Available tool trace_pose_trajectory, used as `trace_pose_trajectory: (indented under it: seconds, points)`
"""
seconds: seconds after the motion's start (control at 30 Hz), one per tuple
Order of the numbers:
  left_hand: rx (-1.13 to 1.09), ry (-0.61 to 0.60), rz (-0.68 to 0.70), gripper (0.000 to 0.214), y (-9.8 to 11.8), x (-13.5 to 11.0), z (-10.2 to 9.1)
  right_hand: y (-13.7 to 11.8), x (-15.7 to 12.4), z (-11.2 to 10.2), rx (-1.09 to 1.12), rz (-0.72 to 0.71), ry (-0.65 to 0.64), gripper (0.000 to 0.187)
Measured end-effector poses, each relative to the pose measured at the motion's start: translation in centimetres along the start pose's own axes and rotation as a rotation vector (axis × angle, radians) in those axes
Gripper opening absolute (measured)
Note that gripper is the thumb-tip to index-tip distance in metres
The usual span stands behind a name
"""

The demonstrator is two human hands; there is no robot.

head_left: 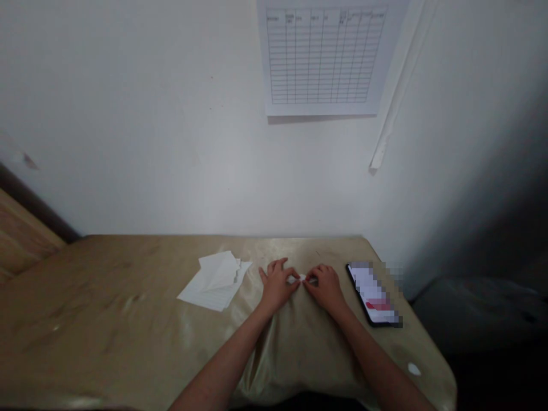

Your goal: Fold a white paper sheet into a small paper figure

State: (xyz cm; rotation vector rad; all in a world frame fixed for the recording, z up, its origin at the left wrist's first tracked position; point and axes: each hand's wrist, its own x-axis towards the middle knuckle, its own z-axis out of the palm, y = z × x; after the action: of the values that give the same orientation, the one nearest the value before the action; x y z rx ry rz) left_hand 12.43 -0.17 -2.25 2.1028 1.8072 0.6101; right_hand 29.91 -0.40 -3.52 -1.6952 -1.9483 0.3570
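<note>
Between my two hands is a small white piece of paper point(302, 278), close to the table surface and mostly covered by fingertips. My left hand point(278, 279) pinches its left side with thumb and index finger, the other fingers spread. From the right, my right hand point(324, 283) grips the same piece between thumb and index finger, its remaining fingers curled. The shape of the paper is too small to make out. A pile of white paper sheets point(214, 282), some with torn edges, lies left of my left hand.
A phone point(373, 294) with a lit screen, partly pixelated, lies to the right. A white scrap point(414, 369) rests near the right edge of the table with its shiny tan cover point(141, 337). A printed grid sheet point(323, 63) hangs on the white wall point(149, 125).
</note>
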Motion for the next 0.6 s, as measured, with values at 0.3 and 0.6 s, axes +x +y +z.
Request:
trace_pose_trajectory:
  seconds: [0.3,0.6]
  points:
    - [-0.013,-0.078,-0.025,0.019,-0.32,0.32,-0.44,0.48,0.31,-0.43,0.043,0.004,-0.045,0.008]
    - [-0.012,-0.121,-0.017,0.026,-0.80,0.45,-0.75,0.99,0.30,-0.60,0.084,-0.027,-0.049,0.010]
